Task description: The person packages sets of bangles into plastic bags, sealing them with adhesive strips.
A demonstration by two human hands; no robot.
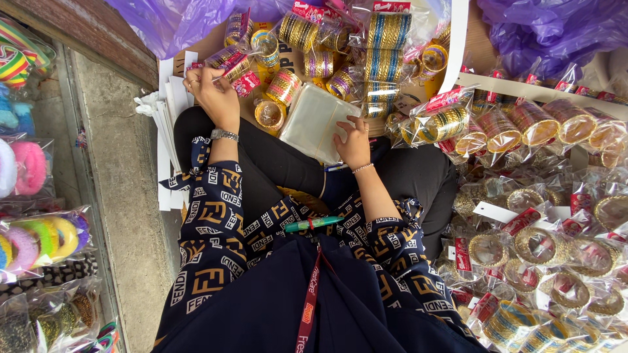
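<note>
My left hand (212,95), with a watch on the wrist, is shut on a small clear packet of gold-and-purple bangles (227,64) with a red label. My right hand (353,142), wearing a thin bracelet, rests with its fingertips on a stack of clear plastic bags (314,117) lying over my knees. Loose packets of gold, blue and red bangles (386,46) are piled on brown cardboard just beyond both hands. A green pen (313,223) lies on my lap and a red lanyard (309,304) hangs down my front.
Many bagged bangle sets (536,242) crowd the right side. Purple plastic bags (543,29) lie at the back. White paper strips (167,111) sit beside my left knee. Bagged hair ties (39,238) line the left behind a concrete ledge (124,196).
</note>
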